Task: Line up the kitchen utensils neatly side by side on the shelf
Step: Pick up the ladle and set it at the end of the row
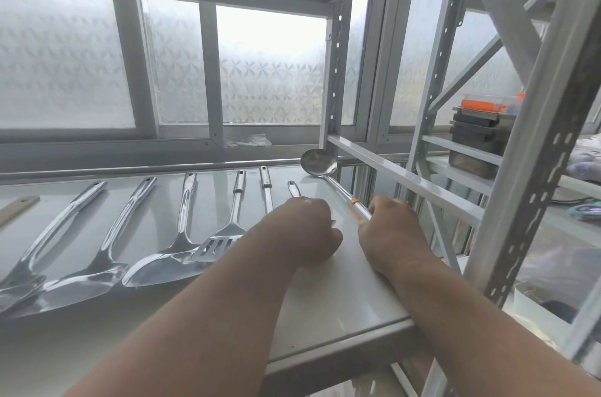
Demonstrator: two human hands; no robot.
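Several steel utensils lie side by side on the white shelf [344, 292], handles pointing away from me: a large spatula [65, 269], a turner [162, 263], a slotted turner [224, 240] and two more handles [266, 188] beyond. My left hand [302, 230] has its fingers curled over a small utensil whose handle tip [293, 188] sticks out past the knuckles. My right hand [395, 234] grips the handle of a steel ladle [320, 164], whose bowl lies at the shelf's back right corner.
A wooden handle [18, 206] shows at the far left. A rail [162, 169] runs along the shelf's back before frosted windows. White rack uprights [533, 169] and a crossbar [403, 175] stand to the right. Stacked containers [478, 130] sit on the neighbouring rack.
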